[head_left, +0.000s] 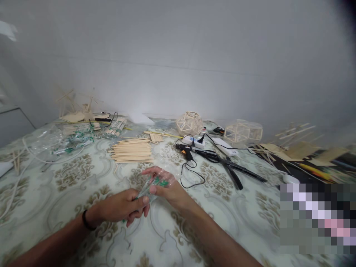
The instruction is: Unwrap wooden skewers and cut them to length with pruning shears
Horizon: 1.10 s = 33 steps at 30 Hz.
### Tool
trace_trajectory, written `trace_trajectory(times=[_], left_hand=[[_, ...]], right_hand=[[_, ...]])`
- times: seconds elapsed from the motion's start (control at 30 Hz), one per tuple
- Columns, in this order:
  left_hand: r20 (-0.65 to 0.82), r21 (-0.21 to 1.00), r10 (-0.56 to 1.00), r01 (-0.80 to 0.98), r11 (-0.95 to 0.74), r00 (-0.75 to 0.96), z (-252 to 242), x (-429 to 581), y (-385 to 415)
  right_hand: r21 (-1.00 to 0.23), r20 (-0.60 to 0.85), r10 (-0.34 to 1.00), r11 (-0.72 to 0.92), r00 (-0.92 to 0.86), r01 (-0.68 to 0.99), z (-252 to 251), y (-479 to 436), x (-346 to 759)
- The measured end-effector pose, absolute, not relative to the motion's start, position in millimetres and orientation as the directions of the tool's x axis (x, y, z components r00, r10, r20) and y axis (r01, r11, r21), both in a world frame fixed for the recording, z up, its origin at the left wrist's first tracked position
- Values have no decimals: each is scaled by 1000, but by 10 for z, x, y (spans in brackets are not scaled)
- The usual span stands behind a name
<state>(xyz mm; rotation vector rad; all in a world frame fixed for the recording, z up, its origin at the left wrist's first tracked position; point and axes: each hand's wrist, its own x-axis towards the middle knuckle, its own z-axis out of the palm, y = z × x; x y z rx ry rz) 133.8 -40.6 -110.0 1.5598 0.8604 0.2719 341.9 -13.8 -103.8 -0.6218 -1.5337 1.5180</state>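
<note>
My left hand point(122, 205) and my right hand point(164, 185) meet low over the table near its middle. Both are closed on a small clear plastic wrapper with green print point(157, 183). The left hand pinches its near end with thumb and fingers. The right hand's fingers wrap round its far end. A black band sits on my left wrist. A flat pile of thin wooden sticks point(132, 150) lies just beyond the hands.
A black glue gun point(185, 150) with its cord, a white power strip point(191, 140) and black scissors point(230, 167) lie right of the sticks. Two stick-built balls point(189, 123) point(243, 131) stand by the wall. Empty wrappers point(72, 142) and stick models point(75, 107) lie at left.
</note>
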Motion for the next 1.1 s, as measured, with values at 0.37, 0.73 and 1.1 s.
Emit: trace_trajectory(times=[0.37, 0.73, 1.1], left_hand=[[-345, 920, 621, 386, 74, 704, -1114, 1321, -427], [-270, 951, 757, 286, 114, 594, -1013, 1391, -423], [84, 981, 657, -178, 79, 749, -960, 1253, -380]], right_hand=[[-906, 209, 886, 16, -414, -423, -1004, -164, 3378], [-796, 143, 914, -122, -379, -593, -906, -91, 3376], [-697, 6, 868, -353, -497, -624, -1066, -39, 3387]])
